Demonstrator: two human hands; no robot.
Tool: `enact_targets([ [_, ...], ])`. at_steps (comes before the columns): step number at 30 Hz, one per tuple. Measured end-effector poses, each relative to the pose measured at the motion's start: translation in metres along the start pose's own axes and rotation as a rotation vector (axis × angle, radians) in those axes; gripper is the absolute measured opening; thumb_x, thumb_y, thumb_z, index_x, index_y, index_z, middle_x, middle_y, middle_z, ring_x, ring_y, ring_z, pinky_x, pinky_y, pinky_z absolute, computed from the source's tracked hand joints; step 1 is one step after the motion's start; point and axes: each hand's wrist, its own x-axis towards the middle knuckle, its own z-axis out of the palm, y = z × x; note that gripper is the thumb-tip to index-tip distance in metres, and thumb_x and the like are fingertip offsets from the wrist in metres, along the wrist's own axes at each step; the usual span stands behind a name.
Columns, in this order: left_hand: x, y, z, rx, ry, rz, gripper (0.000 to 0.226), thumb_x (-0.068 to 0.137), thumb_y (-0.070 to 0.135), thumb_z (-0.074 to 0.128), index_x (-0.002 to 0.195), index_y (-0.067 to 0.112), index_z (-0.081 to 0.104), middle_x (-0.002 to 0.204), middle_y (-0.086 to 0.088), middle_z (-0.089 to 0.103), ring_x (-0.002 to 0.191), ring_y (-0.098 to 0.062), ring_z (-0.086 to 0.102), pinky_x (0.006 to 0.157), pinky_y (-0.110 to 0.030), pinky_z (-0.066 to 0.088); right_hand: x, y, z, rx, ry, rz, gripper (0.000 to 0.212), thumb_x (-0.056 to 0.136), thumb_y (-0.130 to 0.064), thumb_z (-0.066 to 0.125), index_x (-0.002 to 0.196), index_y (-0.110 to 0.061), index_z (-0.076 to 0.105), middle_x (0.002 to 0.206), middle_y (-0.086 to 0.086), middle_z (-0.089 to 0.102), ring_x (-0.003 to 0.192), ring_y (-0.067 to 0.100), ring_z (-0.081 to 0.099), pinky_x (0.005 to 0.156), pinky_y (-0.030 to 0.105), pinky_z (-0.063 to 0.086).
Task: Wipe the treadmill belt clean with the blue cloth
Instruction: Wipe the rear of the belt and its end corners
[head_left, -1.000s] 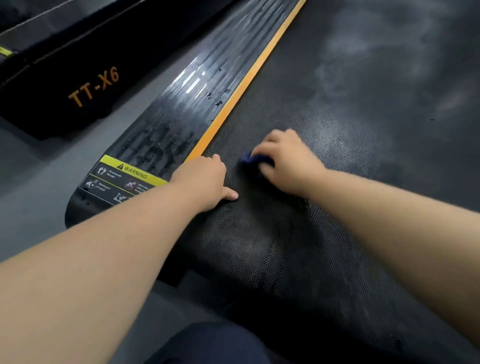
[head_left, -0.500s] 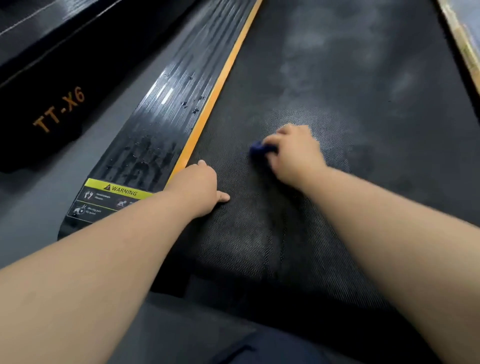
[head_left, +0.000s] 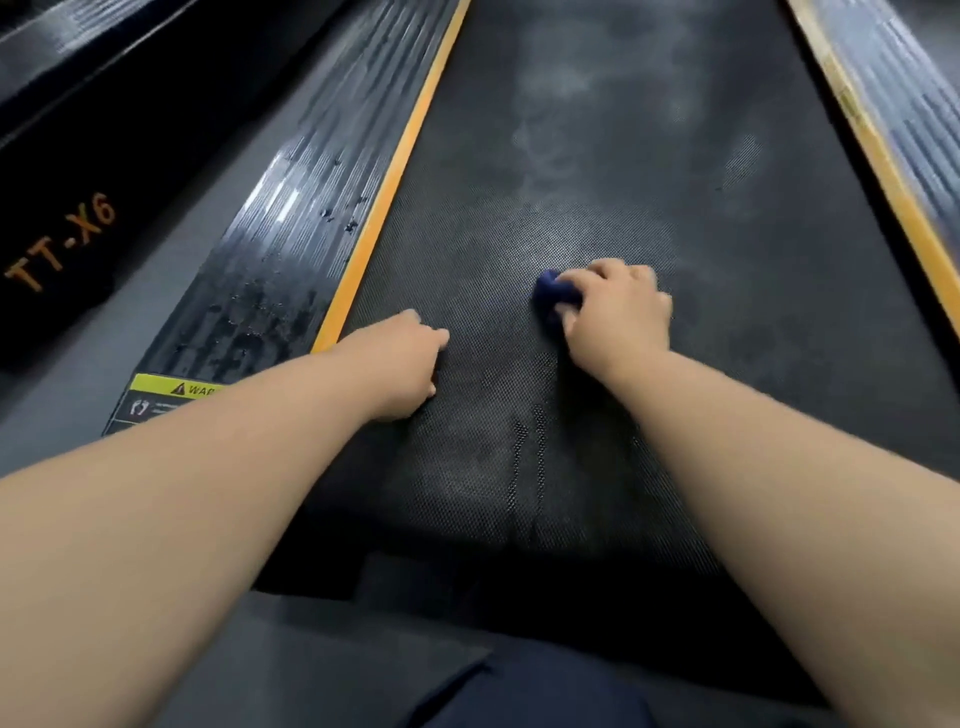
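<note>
The black textured treadmill belt runs away from me, with pale dusty smears across its middle and far part. My right hand grips the bunched blue cloth and holds it down on the belt near the centre; only a small corner of cloth shows past the fingers. My left hand rests knuckles-down on the belt near its left edge, fingers curled under and holding nothing.
An orange strip borders the ribbed black left side rail, which carries a yellow warning label. A second orange-edged rail lies at the right. Another black machine marked TT-X6 stands on the grey floor at left.
My right hand has slid the blue cloth to the right, from beside the orange strip towards the belt's centre. The left hand stays near the left edge. The view has swung right.
</note>
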Motion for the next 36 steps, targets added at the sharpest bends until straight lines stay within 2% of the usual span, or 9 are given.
enact_targets([
  [3, 0.004, 0.010, -0.007, -0.048, 0.030, 0.111, 0.087, 0.086, 0.043, 0.065, 0.152, 0.025, 0.012, 0.159, -0.011, 0.005, 0.145, -0.027, 0.014, 0.115, -0.036, 0.020, -0.010, 0.001, 0.010, 0.028, 0.045, -0.011, 0.034, 0.088, -0.034, 0.054, 0.120, -0.026, 0.058, 0.130, 0.001, 0.050, 0.119, 0.030, 0.041, 0.092, 0.040, 0.036],
  [6, 0.009, 0.020, -0.006, -0.025, -0.044, 0.097, 0.102, 0.078, 0.055, 0.068, 0.153, 0.023, 0.006, 0.159, -0.014, 0.001, 0.146, -0.030, 0.011, 0.116, -0.037, 0.019, -0.055, 0.001, 0.013, 0.128, 0.098, -0.187, 0.037, 0.079, -0.034, 0.058, 0.114, -0.022, 0.062, 0.124, 0.004, 0.055, 0.109, 0.032, 0.049, 0.084, 0.041, 0.043],
  [10, 0.011, 0.021, -0.008, 0.019, -0.103, 0.075, 0.104, 0.079, 0.057, 0.065, 0.153, 0.021, 0.002, 0.159, -0.015, -0.005, 0.146, -0.032, 0.007, 0.116, -0.037, 0.016, -0.054, 0.024, 0.001, 0.107, 0.021, -0.447, 0.037, 0.080, -0.038, 0.061, 0.115, -0.028, 0.063, 0.120, -0.001, 0.060, 0.106, 0.030, 0.056, 0.083, 0.042, 0.045],
  [12, 0.012, 0.026, -0.012, 0.040, -0.114, 0.063, 0.103, 0.077, 0.056, 0.068, 0.153, 0.020, 0.008, 0.159, -0.016, 0.002, 0.144, -0.033, 0.016, 0.114, -0.037, 0.023, -0.019, 0.031, 0.000, 0.016, 0.019, -0.329, 0.036, 0.085, -0.040, 0.061, 0.121, -0.033, 0.059, 0.127, -0.004, 0.055, 0.115, 0.028, 0.049, 0.090, 0.041, 0.040],
  [16, 0.012, 0.035, -0.015, -0.057, -0.054, 0.039, 0.086, 0.074, 0.048, 0.075, 0.142, 0.011, 0.038, 0.145, -0.014, 0.036, 0.132, -0.028, 0.037, 0.102, -0.032, 0.036, 0.013, 0.029, 0.000, 0.072, -0.040, -0.046, 0.034, 0.090, -0.035, 0.054, 0.124, -0.032, 0.056, 0.130, -0.002, 0.049, 0.120, 0.029, 0.041, 0.095, 0.041, 0.036],
  [22, 0.012, 0.041, -0.009, -0.092, -0.021, 0.066, 0.107, 0.074, 0.047, 0.075, 0.152, 0.011, 0.011, 0.160, -0.010, -0.003, 0.147, -0.023, 0.003, 0.116, -0.031, 0.012, -0.072, 0.013, -0.007, 0.144, -0.076, -0.406, 0.035, 0.087, -0.034, 0.057, 0.122, -0.030, 0.060, 0.127, -0.003, 0.052, 0.113, 0.028, 0.044, 0.093, 0.040, 0.042],
  [26, 0.012, 0.037, -0.005, -0.076, -0.003, 0.049, 0.109, 0.074, 0.052, 0.073, 0.152, 0.015, 0.006, 0.160, -0.003, -0.005, 0.147, -0.022, 0.000, 0.118, -0.036, 0.013, -0.031, -0.002, -0.002, 0.068, -0.093, -0.302, 0.034, 0.090, -0.033, 0.051, 0.124, -0.037, 0.056, 0.130, -0.004, 0.047, 0.117, 0.027, 0.039, 0.094, 0.038, 0.036],
  [30, 0.011, 0.034, 0.003, -0.032, 0.047, -0.026, 0.116, 0.070, 0.061, 0.070, 0.153, 0.017, 0.003, 0.160, -0.009, -0.002, 0.147, -0.026, -0.005, 0.118, -0.045, 0.015, -0.037, -0.016, 0.009, 0.211, -0.068, -0.126, 0.033, 0.087, -0.026, 0.052, 0.117, -0.036, 0.061, 0.126, -0.006, 0.048, 0.113, 0.027, 0.039, 0.092, 0.037, 0.036],
  [36, 0.004, 0.030, 0.008, -0.147, 0.050, -0.030, 0.110, 0.073, 0.058, 0.070, 0.153, 0.022, 0.004, 0.160, -0.004, -0.007, 0.147, -0.021, 0.000, 0.117, -0.040, 0.017, -0.050, -0.003, -0.009, 0.096, -0.129, -0.364, 0.037, 0.088, -0.029, 0.051, 0.122, -0.042, 0.056, 0.130, -0.008, 0.047, 0.116, 0.025, 0.040, 0.093, 0.037, 0.036],
])
